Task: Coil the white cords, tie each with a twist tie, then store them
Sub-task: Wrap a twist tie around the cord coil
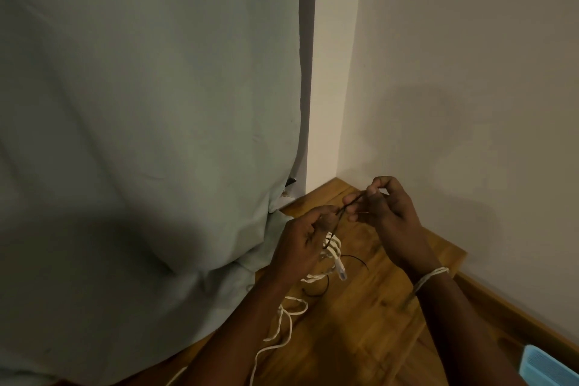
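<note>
2 hands, left hand (302, 240) and right hand (387, 207), pinch a twist tie (346, 208).

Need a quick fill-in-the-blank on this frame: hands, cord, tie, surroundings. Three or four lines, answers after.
1. Both hands pinch a thin dark ___ between them; the left hand also holds the coiled white cord.
2. A white string is tied round the ___ wrist, below the right hand.
3. The loose end of the cord trails down over the ___ floor.
4. A pale green ___ hangs on the left.

Missing words: twist tie; right; wooden; curtain
</note>
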The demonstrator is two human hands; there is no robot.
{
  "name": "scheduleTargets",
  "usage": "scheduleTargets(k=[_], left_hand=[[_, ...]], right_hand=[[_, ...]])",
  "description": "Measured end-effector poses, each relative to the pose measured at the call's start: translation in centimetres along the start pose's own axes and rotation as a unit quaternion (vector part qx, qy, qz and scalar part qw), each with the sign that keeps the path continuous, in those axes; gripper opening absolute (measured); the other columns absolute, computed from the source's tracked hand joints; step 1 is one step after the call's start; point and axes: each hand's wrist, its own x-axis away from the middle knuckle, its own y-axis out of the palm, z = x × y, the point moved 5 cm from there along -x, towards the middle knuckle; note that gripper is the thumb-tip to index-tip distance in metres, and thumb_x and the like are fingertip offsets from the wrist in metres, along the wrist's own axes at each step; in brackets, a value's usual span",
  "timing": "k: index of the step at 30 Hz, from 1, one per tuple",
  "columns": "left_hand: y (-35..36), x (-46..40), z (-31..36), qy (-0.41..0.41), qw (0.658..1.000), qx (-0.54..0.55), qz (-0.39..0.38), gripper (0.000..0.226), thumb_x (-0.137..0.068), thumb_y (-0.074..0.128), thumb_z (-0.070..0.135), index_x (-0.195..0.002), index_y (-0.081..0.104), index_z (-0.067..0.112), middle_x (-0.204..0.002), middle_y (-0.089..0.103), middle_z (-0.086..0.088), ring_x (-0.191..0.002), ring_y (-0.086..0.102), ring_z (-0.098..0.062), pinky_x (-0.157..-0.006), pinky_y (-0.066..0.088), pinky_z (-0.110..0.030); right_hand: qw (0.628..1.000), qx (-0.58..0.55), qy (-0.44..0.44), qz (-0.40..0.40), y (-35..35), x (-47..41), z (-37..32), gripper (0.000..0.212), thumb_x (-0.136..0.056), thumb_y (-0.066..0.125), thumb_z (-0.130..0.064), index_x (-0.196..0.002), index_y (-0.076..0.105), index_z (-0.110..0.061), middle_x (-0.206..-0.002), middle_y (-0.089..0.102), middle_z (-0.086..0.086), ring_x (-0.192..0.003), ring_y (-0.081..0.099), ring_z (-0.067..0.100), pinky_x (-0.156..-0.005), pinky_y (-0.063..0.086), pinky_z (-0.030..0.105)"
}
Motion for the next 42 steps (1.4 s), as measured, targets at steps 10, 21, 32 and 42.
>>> scheduleTargets(k=[10,21,32,42], left_hand=[[0.3,-0.5,-0.3,0.032,0.998,-0.058,-0.007,0.029,-0.095,0.053,0.041,-0.122,0.059,0.031,-0.075,0.067,0.001,-0.060,0.057,-0.009,-0.057,0.054,-0.032],[0.3,-0.9,0.2,0.064,0.996,-0.065,-0.005,0.027,-0.093,0.050,0.055,-0.104,0.061,0.032,-0.072,0.067,0.001,-0.065,0.065,-0.016,-0.060,0.057,-0.043],[0.4,-0.6,-1.6,0.012,0.994,-0.109,-0.005,0.032,-0.091,0.048,0.051,-0.097,0.061,0.023,-0.072,0.065,0.010,-0.067,0.064,-0.006,-0.062,0.059,-0.033],[0.3,0.5,-2.7,0.016,0.998,-0.054,-0.023,0.004,-0.098,0.052,0.028,-0.098,0.055,0.031,-0.085,0.066,0.020,-0.082,0.067,-0.004,-0.070,0.056,-0.021]], right_hand=[[0.997,0.072,-0.011,-0.032,0.7,-0.7,-0.6,0.019,-0.107,0.038,-0.012,-0.099,0.055,-0.012,-0.095,0.075,0.016,-0.085,0.071,0.032,-0.072,0.060,0.038],[0.992,0.124,-0.009,0.034,-0.5,-1.9,-0.3,0.016,-0.102,0.050,-0.008,-0.097,0.064,-0.001,-0.081,0.075,0.008,-0.070,0.070,0.021,-0.066,0.062,0.037],[0.986,0.144,-0.029,0.078,-0.8,-2.5,-1.6,0.016,-0.105,0.043,-0.013,-0.104,0.058,-0.007,-0.091,0.077,-0.001,-0.079,0.075,0.014,-0.061,0.062,0.030],[0.988,0.066,-0.060,0.125,-1.6,-1.8,-4.6,0.019,-0.105,0.045,-0.015,-0.094,0.059,-0.010,-0.068,0.062,0.005,-0.067,0.067,0.029,-0.061,0.061,0.038]])
